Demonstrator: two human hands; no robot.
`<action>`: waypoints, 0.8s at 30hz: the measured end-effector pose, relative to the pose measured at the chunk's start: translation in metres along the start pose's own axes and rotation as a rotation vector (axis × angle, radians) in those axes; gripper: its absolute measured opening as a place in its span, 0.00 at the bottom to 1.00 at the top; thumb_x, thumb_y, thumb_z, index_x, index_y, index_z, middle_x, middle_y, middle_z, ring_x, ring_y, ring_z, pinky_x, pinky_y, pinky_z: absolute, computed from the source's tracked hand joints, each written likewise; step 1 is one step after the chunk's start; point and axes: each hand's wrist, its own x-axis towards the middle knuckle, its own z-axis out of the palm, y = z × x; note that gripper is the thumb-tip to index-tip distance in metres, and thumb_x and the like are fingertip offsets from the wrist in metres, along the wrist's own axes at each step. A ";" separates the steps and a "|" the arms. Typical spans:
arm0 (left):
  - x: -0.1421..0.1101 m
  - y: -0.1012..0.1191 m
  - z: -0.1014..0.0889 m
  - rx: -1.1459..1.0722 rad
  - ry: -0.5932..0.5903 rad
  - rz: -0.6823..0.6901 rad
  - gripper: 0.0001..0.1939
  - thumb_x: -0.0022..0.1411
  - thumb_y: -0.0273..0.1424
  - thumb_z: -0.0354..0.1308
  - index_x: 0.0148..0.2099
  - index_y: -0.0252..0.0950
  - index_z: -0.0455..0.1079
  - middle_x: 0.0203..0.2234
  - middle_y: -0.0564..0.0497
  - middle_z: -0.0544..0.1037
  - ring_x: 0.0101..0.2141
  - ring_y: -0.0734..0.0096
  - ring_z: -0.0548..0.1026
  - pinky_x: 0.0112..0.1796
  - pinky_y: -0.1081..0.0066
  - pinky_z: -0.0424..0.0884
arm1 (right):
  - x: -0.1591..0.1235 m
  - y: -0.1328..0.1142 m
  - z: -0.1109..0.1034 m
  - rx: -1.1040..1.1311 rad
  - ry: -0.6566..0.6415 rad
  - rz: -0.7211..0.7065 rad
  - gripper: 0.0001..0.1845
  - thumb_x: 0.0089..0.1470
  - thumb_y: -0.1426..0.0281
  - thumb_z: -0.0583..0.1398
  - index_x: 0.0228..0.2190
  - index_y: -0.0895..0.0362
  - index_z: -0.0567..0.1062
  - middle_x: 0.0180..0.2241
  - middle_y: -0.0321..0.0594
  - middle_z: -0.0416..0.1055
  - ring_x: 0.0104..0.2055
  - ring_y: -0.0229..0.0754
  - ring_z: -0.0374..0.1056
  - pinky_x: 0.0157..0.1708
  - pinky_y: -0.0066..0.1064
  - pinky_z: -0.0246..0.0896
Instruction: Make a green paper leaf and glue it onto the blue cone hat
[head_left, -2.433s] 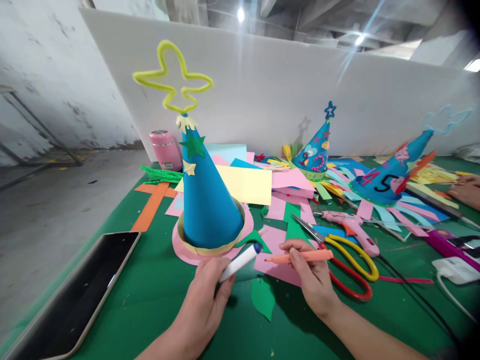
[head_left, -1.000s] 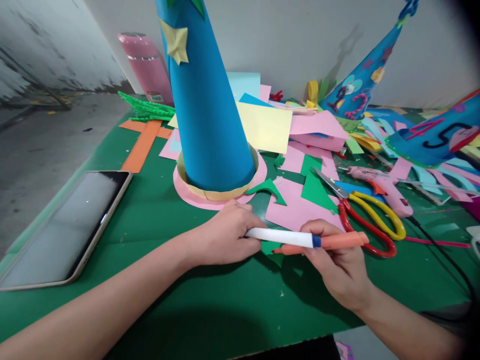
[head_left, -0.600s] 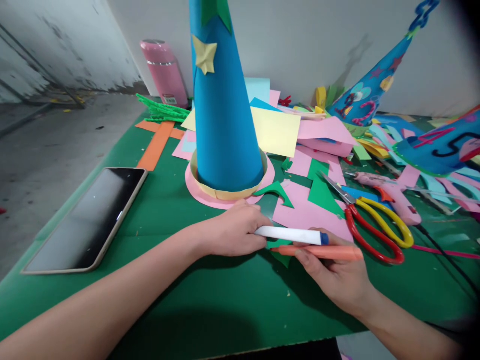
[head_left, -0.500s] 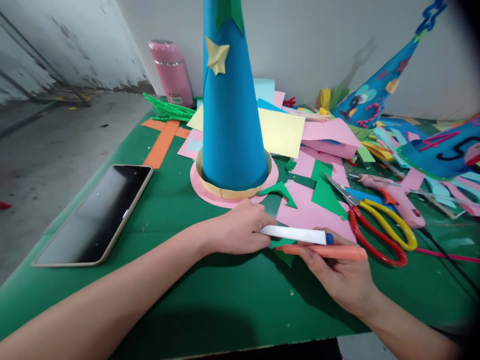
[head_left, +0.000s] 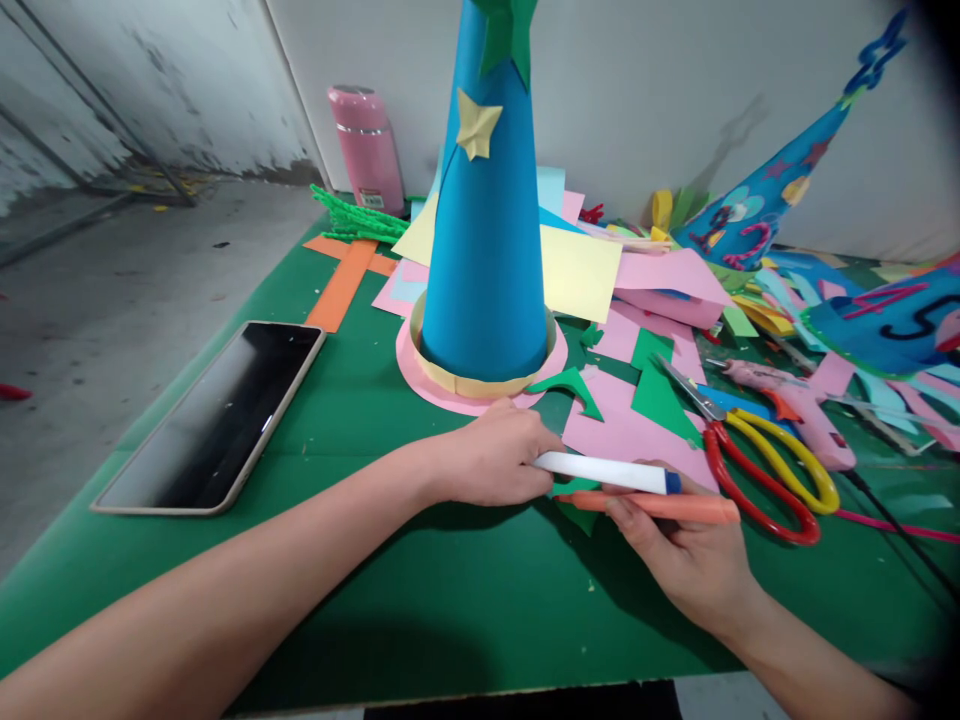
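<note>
My left hand [head_left: 504, 455] is closed on a white marker [head_left: 604, 470] whose blue end points right. My right hand [head_left: 686, 555] has its thumb and fingers closed on an orange marker [head_left: 652, 506], which lies just below the white one and roughly parallel to it. Under the markers, green paper scraps [head_left: 581, 512] lie on the table. Just behind my left hand stands a tall blue paper cone [head_left: 484, 270] with a pink brim [head_left: 412, 372], a beige star [head_left: 478, 125] and a green star [head_left: 508, 40] on its front.
A phone [head_left: 214, 420] lies to the left on the green table [head_left: 315, 630]. Scissors [head_left: 765, 450] and a pink glue gun [head_left: 799, 405] are at right, among paper scraps. A pink flask [head_left: 369, 155], green pipe cleaners [head_left: 352, 218] and another decorated cone [head_left: 765, 195] stand or lie at the back.
The view has shifted slightly, so the cone, phone and scissors appear farther right. Both hands keep their grip on the markers, with almost no change in pose.
</note>
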 end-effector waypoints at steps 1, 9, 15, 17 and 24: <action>0.000 0.000 0.000 0.004 -0.001 0.004 0.08 0.47 0.20 0.50 0.25 0.33 0.69 0.20 0.54 0.73 0.24 0.70 0.68 0.30 0.70 0.57 | 0.000 0.000 0.000 0.000 -0.013 0.022 0.05 0.52 0.70 0.58 0.30 0.52 0.75 0.19 0.32 0.65 0.18 0.34 0.62 0.13 0.23 0.57; 0.000 0.002 -0.001 0.028 -0.003 -0.015 0.10 0.47 0.20 0.49 0.25 0.34 0.69 0.20 0.54 0.72 0.26 0.70 0.67 0.29 0.70 0.55 | 0.001 -0.001 -0.001 0.035 -0.063 0.081 0.06 0.53 0.69 0.57 0.26 0.55 0.72 0.24 0.35 0.70 0.22 0.35 0.64 0.19 0.24 0.61; 0.001 0.002 -0.002 0.040 -0.013 -0.002 0.11 0.47 0.19 0.49 0.28 0.34 0.72 0.20 0.53 0.72 0.25 0.70 0.66 0.27 0.71 0.55 | 0.002 0.000 -0.001 0.146 -0.074 0.110 0.04 0.53 0.71 0.57 0.27 0.56 0.71 0.24 0.34 0.69 0.21 0.34 0.63 0.19 0.24 0.59; 0.001 0.003 -0.002 0.047 -0.018 -0.008 0.12 0.46 0.18 0.48 0.27 0.34 0.71 0.19 0.53 0.71 0.25 0.70 0.65 0.27 0.71 0.54 | 0.001 0.000 -0.001 0.195 -0.072 0.124 0.02 0.52 0.72 0.57 0.29 0.55 0.71 0.23 0.33 0.69 0.20 0.34 0.63 0.17 0.25 0.58; 0.000 0.005 -0.002 0.053 -0.016 -0.021 0.13 0.47 0.18 0.47 0.28 0.35 0.72 0.21 0.53 0.72 0.27 0.68 0.65 0.29 0.70 0.55 | 0.003 -0.004 0.000 0.253 -0.052 0.130 0.04 0.52 0.73 0.57 0.26 0.55 0.70 0.20 0.32 0.67 0.22 0.35 0.65 0.21 0.26 0.62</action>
